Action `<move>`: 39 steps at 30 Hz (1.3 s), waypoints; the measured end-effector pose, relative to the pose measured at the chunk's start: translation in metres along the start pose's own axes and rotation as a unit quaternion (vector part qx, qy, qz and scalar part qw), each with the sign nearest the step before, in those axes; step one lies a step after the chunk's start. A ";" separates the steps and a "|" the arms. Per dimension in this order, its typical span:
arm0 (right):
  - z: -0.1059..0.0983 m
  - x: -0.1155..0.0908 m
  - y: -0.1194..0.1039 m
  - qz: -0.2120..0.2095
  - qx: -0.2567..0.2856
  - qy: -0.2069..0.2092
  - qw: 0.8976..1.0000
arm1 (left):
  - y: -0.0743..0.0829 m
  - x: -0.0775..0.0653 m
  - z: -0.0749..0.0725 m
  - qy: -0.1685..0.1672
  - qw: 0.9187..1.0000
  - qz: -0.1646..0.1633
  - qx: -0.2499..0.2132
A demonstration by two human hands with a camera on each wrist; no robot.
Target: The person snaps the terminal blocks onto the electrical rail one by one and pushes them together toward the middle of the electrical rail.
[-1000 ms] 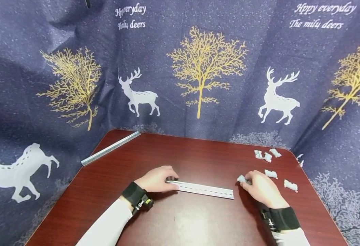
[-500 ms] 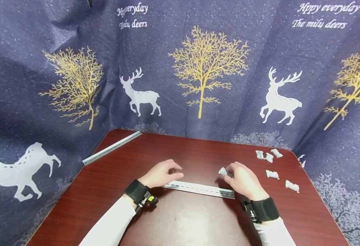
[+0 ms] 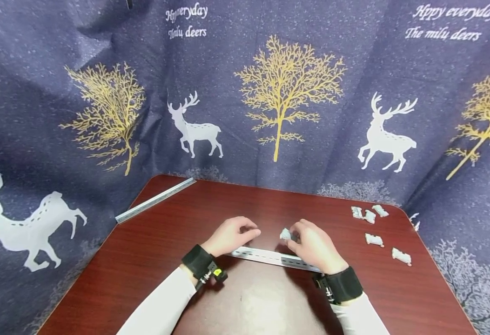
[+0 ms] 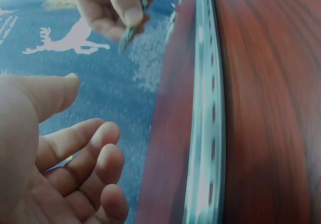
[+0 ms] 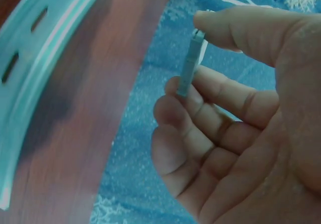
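A slotted metal DIN rail (image 3: 261, 255) lies across the middle of the dark red table, running beneath both hands. My right hand (image 3: 316, 246) pinches a small pale grey terminal block (image 3: 285, 234) between thumb and fingertips, held above the rail's far side. In the right wrist view the block (image 5: 190, 63) shows edge-on as a thin plate. My left hand (image 3: 232, 235) holds nothing; its fingers are loosely bent over the rail's left part, pointing toward the block. The left wrist view shows the rail (image 4: 204, 113) passing beside that hand, apart from the fingers.
A second slotted rail (image 3: 157, 200) lies slanted along the table's left edge. Several loose terminal blocks (image 3: 373, 239) are scattered at the table's right side. A dark blue curtain (image 3: 245, 139) printed with deer and trees hangs behind and at both sides.
The left hand has let go of the rail's left end and risen slightly above it. The right hand has carried the terminal block leftward from beyond the rail's right end to over its middle.
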State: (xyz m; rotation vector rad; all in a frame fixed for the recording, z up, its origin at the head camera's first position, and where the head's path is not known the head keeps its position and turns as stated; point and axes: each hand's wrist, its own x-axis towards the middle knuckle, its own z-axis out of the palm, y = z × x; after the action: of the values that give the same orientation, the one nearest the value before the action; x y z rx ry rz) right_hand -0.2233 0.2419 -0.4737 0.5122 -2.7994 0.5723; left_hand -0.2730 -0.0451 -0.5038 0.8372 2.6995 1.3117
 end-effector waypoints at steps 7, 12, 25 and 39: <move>0.012 -0.003 -0.009 -0.047 -0.011 0.031 0.998 | 0.005 0.003 0.016 -0.016 0.997 -0.013 -0.073; 0.018 -0.005 -0.012 -0.078 -0.014 0.045 0.996 | 0.005 0.002 0.023 -0.025 0.996 -0.012 -0.087; 0.019 -0.006 -0.016 -0.119 -0.005 0.048 0.992 | 0.003 0.002 0.028 -0.043 0.993 -0.018 -0.112; 0.022 -0.007 -0.019 -0.132 -0.013 0.049 0.990 | 0.001 0.002 0.028 -0.056 0.993 -0.006 -0.103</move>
State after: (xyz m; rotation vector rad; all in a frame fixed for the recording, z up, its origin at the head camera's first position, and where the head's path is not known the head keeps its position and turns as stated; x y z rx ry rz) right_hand -0.2134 0.2187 -0.4888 0.8108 -2.5847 0.4892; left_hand -0.2668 -0.0236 -0.5208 0.8446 2.4295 1.4615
